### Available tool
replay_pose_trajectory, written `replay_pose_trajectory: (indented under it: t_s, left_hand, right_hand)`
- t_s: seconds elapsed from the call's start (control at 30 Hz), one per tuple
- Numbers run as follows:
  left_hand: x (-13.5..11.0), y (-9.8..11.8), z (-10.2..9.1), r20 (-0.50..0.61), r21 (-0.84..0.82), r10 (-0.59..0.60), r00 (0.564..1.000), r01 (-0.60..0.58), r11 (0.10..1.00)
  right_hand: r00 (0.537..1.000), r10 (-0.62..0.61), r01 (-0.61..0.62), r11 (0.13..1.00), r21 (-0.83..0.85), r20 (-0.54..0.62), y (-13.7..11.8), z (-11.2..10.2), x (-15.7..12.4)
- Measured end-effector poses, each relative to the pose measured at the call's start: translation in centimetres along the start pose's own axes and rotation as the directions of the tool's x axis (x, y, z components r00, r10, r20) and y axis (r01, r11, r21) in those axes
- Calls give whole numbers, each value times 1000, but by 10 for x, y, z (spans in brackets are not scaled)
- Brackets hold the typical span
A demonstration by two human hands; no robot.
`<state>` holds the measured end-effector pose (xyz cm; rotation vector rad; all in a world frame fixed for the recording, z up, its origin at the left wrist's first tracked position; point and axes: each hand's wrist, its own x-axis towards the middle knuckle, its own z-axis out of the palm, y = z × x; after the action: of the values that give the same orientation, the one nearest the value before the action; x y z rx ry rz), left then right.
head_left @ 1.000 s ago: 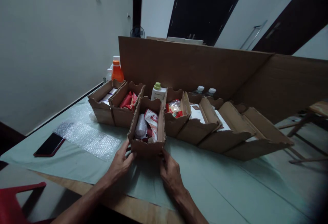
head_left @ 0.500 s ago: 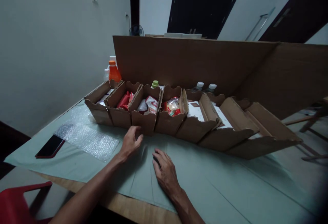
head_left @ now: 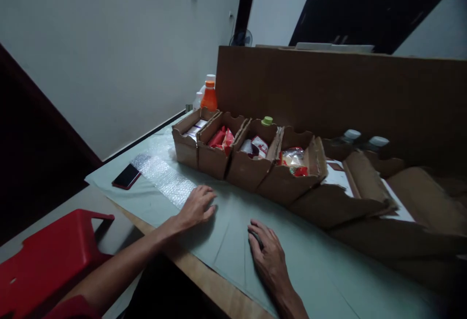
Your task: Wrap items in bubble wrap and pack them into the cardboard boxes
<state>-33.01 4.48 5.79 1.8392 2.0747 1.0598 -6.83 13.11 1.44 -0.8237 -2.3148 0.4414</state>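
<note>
My left hand (head_left: 199,205) is open above the pale green cloth (head_left: 233,221), its fingers loosely bent and holding nothing. Just beside it lies a strip of bubble wrap (head_left: 164,175). To the right, my right hand (head_left: 270,256) rests low over the cloth, open, fingers slightly curled; a dark patch shows between thumb and fingers. In front of both hands stands a row of cardboard bins. One bin (head_left: 211,161) has red packets (head_left: 221,138), another a red-and-white packet (head_left: 260,147), and another a clear-and-red packet (head_left: 294,158).
A phone (head_left: 126,176) lies at the table's left. Behind the bins are an orange bottle (head_left: 209,97), white-capped bottles (head_left: 352,135) and a tall cardboard panel (head_left: 310,85). A red stool (head_left: 62,256) stands by the table edge at left.
My view has turned left, so the bins appear farther right. My left hand has drawn back from the bin fronts toward the bubble wrap. The right hand stays over the cloth.
</note>
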Motion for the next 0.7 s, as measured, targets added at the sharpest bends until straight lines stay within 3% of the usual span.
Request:
replay_pose_trajectory:
  t_s: [0.13, 0.3, 0.37, 0.47, 0.57, 0.63, 0.7]
  left_hand:
    - [-39, -25, -27, -16, 69, -16, 1000, 17, 997]
    - [-60, -35, -25, -73, 183, 30, 997, -16, 983]
    - [-62, -36, -21, -111, 188, 34, 993, -12, 982]
    - [-63, -41, -18, -181, 155, 43, 982, -15, 988]
    - [-63, -46, -15, -265, 105, 51, 963, -24, 994]
    - [-62, -49, -14, -332, 19, 20, 943, -14, 1000]
    - [-61, -52, -16, -412, -137, -83, 907, 28, 990]
  right_hand:
    - [989, -143, 143, 990, -9, 21, -29, -15, 36]
    - [953, -301, 296, 951, -85, -45, -92, -28, 134]
    - [967, -256, 252, 956, -152, -4, -111, -23, 175]
    - [989, -92, 119, 961, -251, 115, -126, -8, 219]
    - [985, -32, 81, 956, -282, 172, -133, 3, 232]
    - [981, -59, 107, 959, -264, 183, -139, 3, 221]
    - [975, -97, 143, 962, -232, 199, -147, -6, 196]
